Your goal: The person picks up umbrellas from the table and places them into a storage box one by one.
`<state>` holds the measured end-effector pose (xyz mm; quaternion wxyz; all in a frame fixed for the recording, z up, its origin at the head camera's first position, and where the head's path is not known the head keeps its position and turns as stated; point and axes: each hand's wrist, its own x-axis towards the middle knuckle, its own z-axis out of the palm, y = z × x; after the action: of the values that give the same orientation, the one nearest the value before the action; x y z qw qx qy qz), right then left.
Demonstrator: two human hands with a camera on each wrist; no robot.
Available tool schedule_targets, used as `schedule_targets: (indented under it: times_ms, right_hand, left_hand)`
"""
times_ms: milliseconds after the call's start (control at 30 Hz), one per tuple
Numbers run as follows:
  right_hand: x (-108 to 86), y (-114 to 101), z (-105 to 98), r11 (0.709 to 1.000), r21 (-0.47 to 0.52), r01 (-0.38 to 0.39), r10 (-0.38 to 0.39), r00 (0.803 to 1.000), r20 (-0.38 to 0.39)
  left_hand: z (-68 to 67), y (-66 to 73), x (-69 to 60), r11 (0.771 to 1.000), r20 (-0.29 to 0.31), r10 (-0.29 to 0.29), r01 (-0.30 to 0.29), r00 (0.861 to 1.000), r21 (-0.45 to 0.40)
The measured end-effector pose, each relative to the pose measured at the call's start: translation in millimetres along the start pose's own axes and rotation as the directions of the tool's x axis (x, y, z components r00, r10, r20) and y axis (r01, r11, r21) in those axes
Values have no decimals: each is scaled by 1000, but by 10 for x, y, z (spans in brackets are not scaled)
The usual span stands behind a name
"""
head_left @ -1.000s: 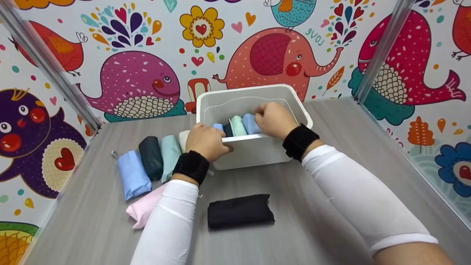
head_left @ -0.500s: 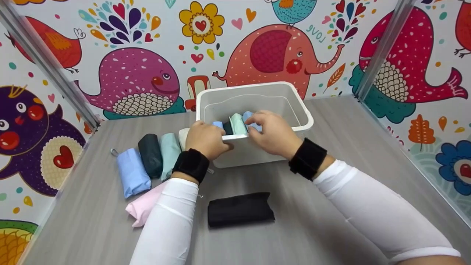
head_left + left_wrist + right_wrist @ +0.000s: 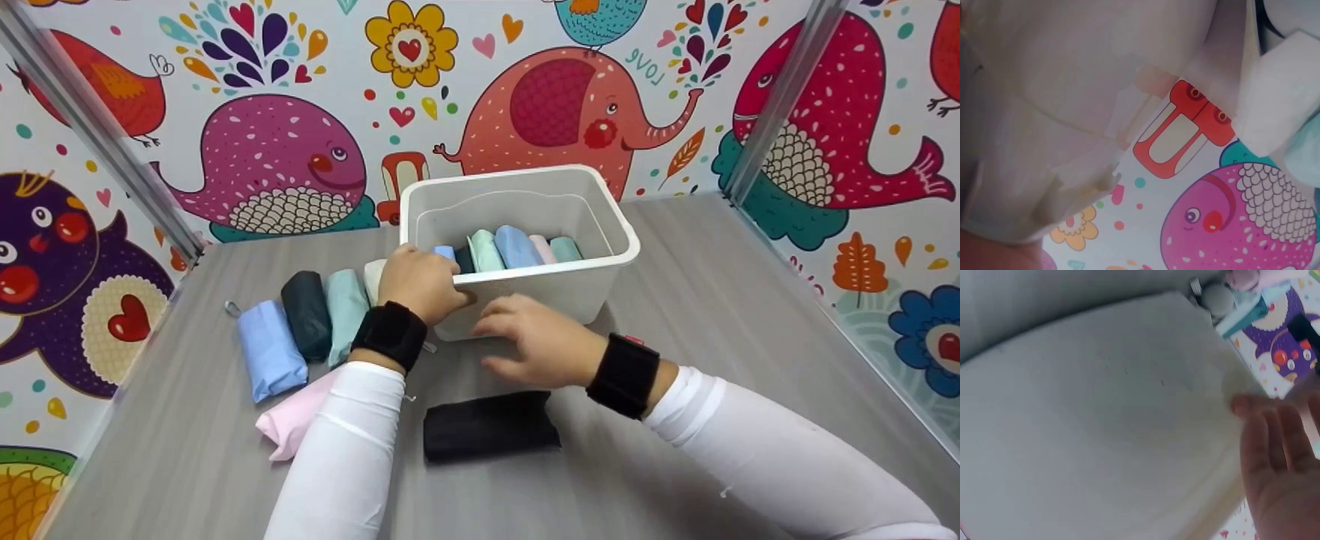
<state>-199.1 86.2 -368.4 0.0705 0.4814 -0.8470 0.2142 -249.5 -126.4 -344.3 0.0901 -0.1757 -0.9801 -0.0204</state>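
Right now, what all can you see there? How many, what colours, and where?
Table: 1, grey, across the lower half
Bin: 1, white, on the table
Bundles in the bin: 6 visible; blue, dark, pale green, blue, pink, green; in a row
Bundles left of the bin: 5; blue, dark green, pale green, cream, pink; on the table
Lone bundle: 1, black, in front of the bin
Walls: 3, white with colourful animals, left, back and right
Posts: 2, silver, at wall corners
Wristbands: 2, black, left and right
Sleeves: 2, white, behind the wristbands
Left hand: 1, bare, gripping the bin's rim
Right hand: 1, bare, in front of the bin, empty
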Motion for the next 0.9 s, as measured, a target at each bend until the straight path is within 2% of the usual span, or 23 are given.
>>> schedule_targets:
  times_ms: [67, 133, 267, 367, 467, 633, 900]
  right_hand:
    - [-36, -4, 60, 1000, -10, 0, 1, 995, 102]
    - [-70, -11, 118, 1000, -23, -12, 16, 978, 209]
    - [-119, -39, 230, 997, -58, -51, 70, 917, 392]
    - [-152, -57, 309, 993, -88, -75, 108, 873, 476]
    - [-182, -70, 375, 991, -108, -84, 128, 847, 515]
    - [-227, -89, 461, 990, -106, -97, 139, 836, 530]
    - [-255, -104, 542, 989, -95, -112, 145, 840, 522]
  left_hand:
    - [-7, 2, 3, 1000, 12, -7, 7, 1000, -9]
    - [-12, 4, 5, 1000, 22, -12, 12, 1000, -18]
    - [-17, 5, 4, 999, 32, -18, 19, 999, -26]
    - [-16, 3, 2, 999, 36, -20, 21, 999, -25]
    - [-11, 2, 3, 999, 39, -20, 22, 999, -28]
    - [-6, 3, 2, 999, 35, -18, 19, 999, -33]
    - [-6, 9, 0, 998, 46, -26, 29, 999, -50]
